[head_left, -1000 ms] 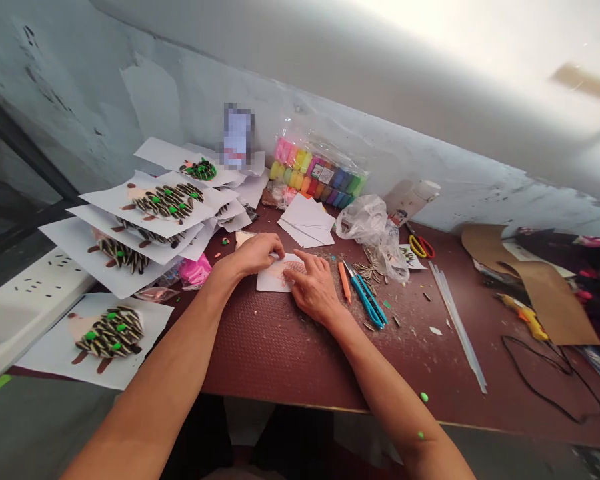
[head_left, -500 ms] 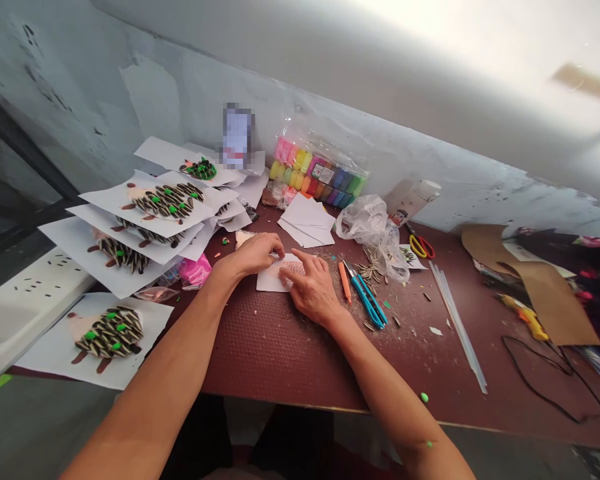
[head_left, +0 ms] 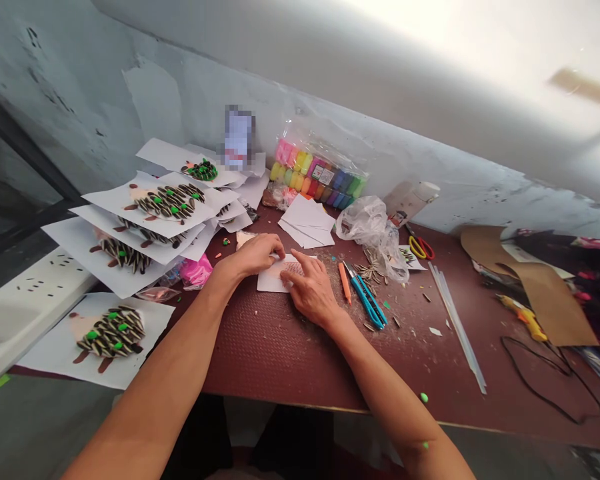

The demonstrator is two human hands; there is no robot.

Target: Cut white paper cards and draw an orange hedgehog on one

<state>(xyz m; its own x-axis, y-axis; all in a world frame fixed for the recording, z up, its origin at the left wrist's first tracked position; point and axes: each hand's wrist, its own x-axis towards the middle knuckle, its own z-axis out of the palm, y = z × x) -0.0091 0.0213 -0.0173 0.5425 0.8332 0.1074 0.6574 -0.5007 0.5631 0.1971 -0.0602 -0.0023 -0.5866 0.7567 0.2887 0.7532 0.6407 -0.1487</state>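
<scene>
Mid-table, work spot: a white paper card (head_left: 275, 280) with a pinkish patch lies under both hands on the table (head_left: 270, 353).
Left hand (head_left: 253, 257): fingers (head_left: 275, 245) on the card's upper edge.
Right hand (head_left: 313, 290): fingers (head_left: 300, 263) spread on the card, none clenched.
Grip as I read it: pressing, but from my feed I cannot tell whether either hand pinches the card.
Risk: a sideways slip of the right hand could knock the blue-handled scissors (head_left: 365, 300) or scatter the sunflower seed shells (head_left: 367, 270).
Risk: a stray left elbow could shift the overlapping seed-figure sheets (head_left: 165, 203).
Counts: five seed-figure sheets, perhaps more hidden; two pairs of scissors, counting the red-and-yellow scissors (head_left: 420, 248); one clay pack (head_left: 320, 170).
</scene>
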